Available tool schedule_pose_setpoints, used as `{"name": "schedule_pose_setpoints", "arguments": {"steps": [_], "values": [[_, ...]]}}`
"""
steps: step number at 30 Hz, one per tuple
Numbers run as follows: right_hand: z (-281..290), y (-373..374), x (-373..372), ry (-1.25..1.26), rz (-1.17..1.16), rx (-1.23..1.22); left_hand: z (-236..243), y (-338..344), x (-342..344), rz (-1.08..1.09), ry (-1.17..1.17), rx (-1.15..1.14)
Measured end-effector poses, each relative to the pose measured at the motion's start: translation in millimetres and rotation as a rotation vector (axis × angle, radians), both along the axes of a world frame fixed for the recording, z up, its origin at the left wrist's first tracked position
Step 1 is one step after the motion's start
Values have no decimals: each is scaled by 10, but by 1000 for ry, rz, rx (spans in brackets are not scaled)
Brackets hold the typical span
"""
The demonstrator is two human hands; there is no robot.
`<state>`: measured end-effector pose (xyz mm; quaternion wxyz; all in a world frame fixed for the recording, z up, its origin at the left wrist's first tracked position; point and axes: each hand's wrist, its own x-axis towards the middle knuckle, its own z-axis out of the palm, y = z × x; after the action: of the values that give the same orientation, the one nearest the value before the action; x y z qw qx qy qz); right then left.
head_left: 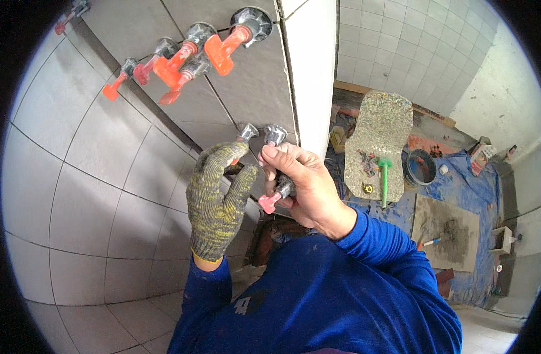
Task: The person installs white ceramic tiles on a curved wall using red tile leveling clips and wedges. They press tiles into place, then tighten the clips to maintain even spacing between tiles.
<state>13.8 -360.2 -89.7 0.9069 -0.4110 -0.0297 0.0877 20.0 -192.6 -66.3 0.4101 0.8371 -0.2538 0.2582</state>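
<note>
My left hand wears a grey-and-yellow knit glove. Its curled fingers close around the handle of a tile leveler on the grey wall tile; only a bit of orange shows between them. Bare, my right hand pinches a second tile leveler close beside the first. A loose leveler with a pink-red handle is tucked under my right fingers. Higher up, several dusty black levelers with orange-red T-handles, such as the big one, stick out along the tile joints.
A white tile edge borders the grey tiles. Below on the right, a speckled board carries a green-handled tool and a yellow tape measure. A black bucket and a stained tile lie on blue sheeting.
</note>
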Motion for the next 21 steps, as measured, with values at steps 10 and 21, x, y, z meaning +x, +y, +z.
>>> {"name": "schedule_pose_setpoints", "arguments": {"steps": [10,21], "values": [[64,-7,-58,9,-92,-216,-79,-8,87,54,-45,-11],[-25,-64,-60,-63,-36,-102,-448,-265,322,192,-208,-212]]}}
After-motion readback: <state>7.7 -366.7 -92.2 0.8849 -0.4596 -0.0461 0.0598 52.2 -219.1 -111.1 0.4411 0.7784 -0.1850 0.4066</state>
